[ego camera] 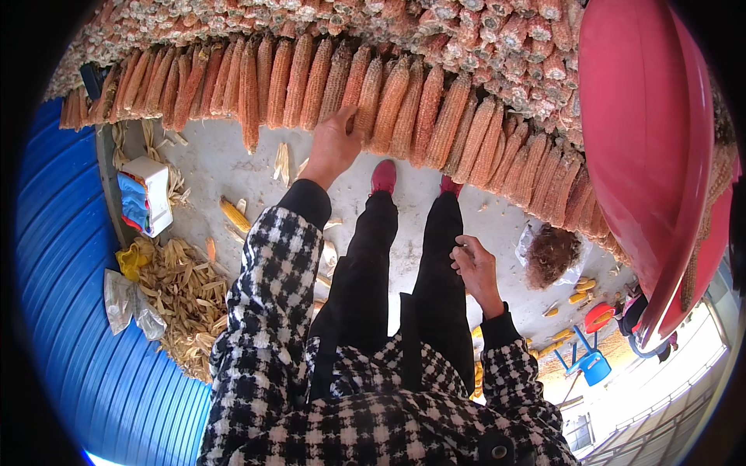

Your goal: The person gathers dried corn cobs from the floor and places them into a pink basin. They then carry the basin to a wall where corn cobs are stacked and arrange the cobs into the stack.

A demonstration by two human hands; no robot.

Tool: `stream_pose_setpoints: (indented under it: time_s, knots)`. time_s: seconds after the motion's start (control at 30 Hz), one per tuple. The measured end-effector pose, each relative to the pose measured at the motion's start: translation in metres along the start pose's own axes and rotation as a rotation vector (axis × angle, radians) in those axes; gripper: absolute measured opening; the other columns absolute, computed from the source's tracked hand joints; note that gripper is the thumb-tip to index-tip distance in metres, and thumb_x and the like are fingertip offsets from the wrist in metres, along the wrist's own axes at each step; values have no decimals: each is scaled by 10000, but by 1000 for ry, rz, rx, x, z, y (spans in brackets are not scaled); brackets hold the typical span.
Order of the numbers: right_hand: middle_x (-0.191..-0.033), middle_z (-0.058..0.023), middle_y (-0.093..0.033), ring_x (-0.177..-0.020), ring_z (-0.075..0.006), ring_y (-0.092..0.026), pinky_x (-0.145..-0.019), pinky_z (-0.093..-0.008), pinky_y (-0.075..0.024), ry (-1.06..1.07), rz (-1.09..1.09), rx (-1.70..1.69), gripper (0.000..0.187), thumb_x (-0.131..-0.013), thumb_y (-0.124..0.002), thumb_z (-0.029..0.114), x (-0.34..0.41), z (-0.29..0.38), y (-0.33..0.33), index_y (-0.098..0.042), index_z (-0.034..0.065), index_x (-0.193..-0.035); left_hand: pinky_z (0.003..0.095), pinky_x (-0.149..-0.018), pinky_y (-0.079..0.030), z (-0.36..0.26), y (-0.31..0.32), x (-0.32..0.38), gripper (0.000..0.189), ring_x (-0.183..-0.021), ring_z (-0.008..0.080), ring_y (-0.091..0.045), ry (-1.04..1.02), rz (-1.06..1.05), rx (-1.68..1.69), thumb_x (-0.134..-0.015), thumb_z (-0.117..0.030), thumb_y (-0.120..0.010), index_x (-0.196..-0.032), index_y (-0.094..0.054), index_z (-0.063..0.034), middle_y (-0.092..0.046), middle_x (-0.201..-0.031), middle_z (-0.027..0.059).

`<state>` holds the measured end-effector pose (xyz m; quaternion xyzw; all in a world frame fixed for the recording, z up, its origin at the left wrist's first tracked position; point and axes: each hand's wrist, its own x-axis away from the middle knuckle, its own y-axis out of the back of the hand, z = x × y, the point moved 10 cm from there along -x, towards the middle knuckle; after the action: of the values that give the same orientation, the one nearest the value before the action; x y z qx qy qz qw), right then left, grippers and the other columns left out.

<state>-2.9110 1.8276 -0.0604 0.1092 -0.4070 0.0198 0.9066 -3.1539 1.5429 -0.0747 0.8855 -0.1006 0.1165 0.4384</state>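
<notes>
A long row of bare reddish corn cobs (300, 81) lies side by side along the near edge of a large cob stack (495, 35), whose many cob ends face up. My left hand (335, 145) is at the near end of one corn cob (356, 76) in this row, thumb and fingers around its tip; the fingertips are partly hidden. Lower down, beside my right thigh, my right hand (477, 268) hangs with loosely bent fingers and nothing visible in it. Both arms wear a black-and-white checked coat.
A large red plastic basin (647, 116) crowds the upper right. Dry husks (183, 297) are heaped by the blue corrugated wall (64, 233). A white box (154, 195), a yellow ear of corn (235, 215), a bag of corn silk (551, 256) and a blue stool (591, 364) stand or lie around.
</notes>
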Motion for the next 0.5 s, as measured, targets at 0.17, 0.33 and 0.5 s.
stream_pose_setpoints:
  time_s: [0.17,0.33,0.5]
  knots:
    - [-805,-69,-660,-660,-100,-618,-610,-258,-523,-23,23,15,239,-934,-602,126,6,-4,-5,-585,15,-1145,342,-760,-525,10,0,-6,502,-782,244,-662,78,95,22,-751,-117,-737,-1217,-605,15,-688,-863,164]
    - [-809,-99,-676,-685,-117,-638,-620,-266,-526,0,31,14,249,-917,-617,125,25,7,11,-595,9,-1136,305,-629,-531,30,22,13,431,-713,159,-636,227,-56,269,-822,-136,-708,-1207,-610,30,-675,-830,105]
    - [-781,-101,-676,-692,-125,-632,-636,-287,-520,-83,-78,170,280,-898,-615,141,73,6,64,-603,13,-1147,272,-497,-467,60,27,98,282,-565,108,-586,392,104,421,-856,-124,-688,-1096,-641,17,-621,-677,46]
